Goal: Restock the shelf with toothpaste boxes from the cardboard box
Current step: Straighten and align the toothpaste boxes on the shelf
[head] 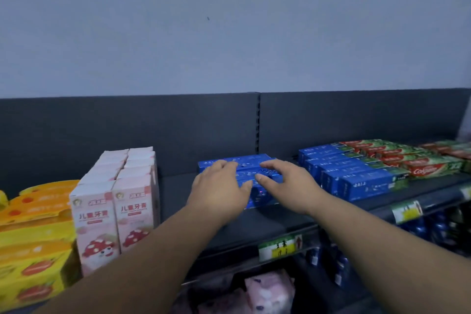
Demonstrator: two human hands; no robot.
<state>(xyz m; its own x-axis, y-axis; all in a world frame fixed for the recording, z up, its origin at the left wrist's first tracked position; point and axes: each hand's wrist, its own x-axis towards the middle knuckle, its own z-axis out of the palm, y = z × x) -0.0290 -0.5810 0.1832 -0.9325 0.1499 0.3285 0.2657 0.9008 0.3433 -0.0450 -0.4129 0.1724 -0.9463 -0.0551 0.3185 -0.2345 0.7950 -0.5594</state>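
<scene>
A small stack of blue toothpaste boxes [254,173] lies on the dark shelf [267,222] in the middle of the view. My left hand [219,191] rests on the stack's left end with its fingers spread over the top. My right hand [288,186] lies on the right end, fingers extended and touching the top boxes. Both hands cover much of the stack. The cardboard box is out of view.
Pink children's toothpaste cartons [117,201] stand to the left, yellow-orange boxes [33,245] beyond them. To the right sit rows of blue toothpaste boxes [356,176] and red-green ones [418,160]. Price tags [280,247] hang on the shelf edge. Lower shelves hold more goods.
</scene>
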